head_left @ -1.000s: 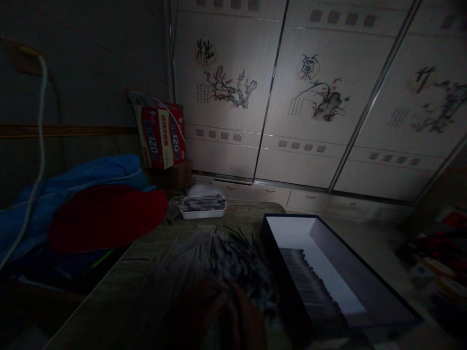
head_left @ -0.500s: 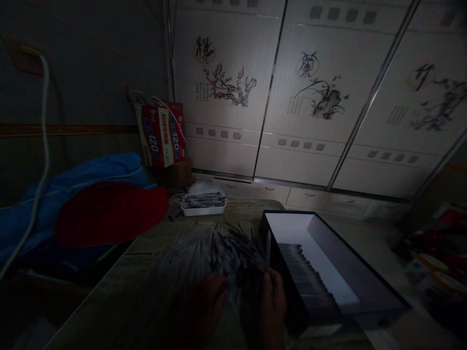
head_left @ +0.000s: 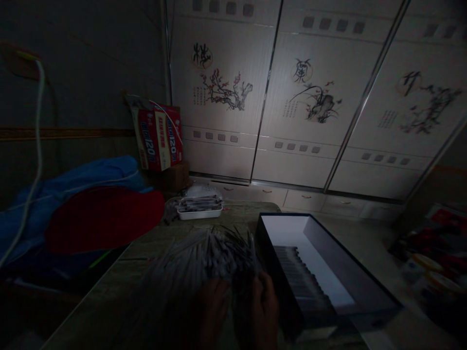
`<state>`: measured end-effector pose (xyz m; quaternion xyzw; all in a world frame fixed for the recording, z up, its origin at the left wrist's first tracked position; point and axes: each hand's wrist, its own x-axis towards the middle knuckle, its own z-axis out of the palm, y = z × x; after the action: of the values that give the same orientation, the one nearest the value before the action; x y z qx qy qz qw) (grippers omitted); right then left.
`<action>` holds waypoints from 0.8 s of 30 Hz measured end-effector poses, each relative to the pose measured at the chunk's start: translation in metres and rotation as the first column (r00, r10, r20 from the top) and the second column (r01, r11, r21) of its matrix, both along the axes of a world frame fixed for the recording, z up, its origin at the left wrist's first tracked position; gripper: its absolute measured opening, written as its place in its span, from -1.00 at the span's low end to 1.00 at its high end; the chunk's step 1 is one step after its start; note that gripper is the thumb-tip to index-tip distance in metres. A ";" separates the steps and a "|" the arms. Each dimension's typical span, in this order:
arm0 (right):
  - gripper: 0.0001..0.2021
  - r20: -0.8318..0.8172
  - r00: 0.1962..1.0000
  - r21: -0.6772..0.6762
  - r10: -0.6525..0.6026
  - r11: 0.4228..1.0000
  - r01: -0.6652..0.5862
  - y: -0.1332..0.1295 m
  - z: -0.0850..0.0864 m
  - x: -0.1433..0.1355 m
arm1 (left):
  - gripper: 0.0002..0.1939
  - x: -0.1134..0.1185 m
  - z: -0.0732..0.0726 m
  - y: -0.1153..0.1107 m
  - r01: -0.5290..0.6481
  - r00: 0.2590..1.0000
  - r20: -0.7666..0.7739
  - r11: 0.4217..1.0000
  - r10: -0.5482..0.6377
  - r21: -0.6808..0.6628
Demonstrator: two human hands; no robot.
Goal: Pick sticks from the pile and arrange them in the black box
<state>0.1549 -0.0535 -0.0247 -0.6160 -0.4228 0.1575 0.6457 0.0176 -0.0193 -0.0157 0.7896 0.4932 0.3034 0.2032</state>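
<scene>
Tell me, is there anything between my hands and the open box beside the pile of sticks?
Nothing visible. The right hand and left hand rest at the pile of sticks, right beside the open box, with only its near wall between them.

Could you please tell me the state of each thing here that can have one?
Long box: lid off, partly filled with a row of sticks.
White tray: loaded with sticks.
Stick pile: loose, fanned out on the table.
Red carton: flap open, tilted.
</scene>
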 end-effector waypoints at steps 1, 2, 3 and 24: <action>-0.61 0.036 0.999 -0.003 -0.001 1.000 0.001 0.000 -0.003 -0.002 | -0.68 -0.005 -0.001 0.005 -0.013 1.000 0.010 1.000 0.013 -0.004; -0.61 0.073 0.997 -0.004 -0.012 1.000 0.012 -0.001 -0.007 -0.004 | -0.71 -0.010 0.000 0.010 -0.029 0.998 0.052 1.000 0.029 -0.005; -0.60 0.105 0.994 -0.003 -0.031 1.000 0.031 -0.001 -0.012 -0.008 | -0.75 -0.015 0.004 0.016 -0.060 0.991 0.121 0.998 0.063 -0.023; -0.54 0.339 0.938 0.023 0.068 0.997 -0.080 -0.002 -0.019 -0.032 | -0.59 -0.058 0.052 0.033 -0.044 0.729 0.604 0.902 0.323 -0.429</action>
<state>0.1229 -0.0557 -0.0441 -0.6057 -0.5530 0.0659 0.5683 -0.0407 0.0133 0.0365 0.5203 0.5157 0.4787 0.4839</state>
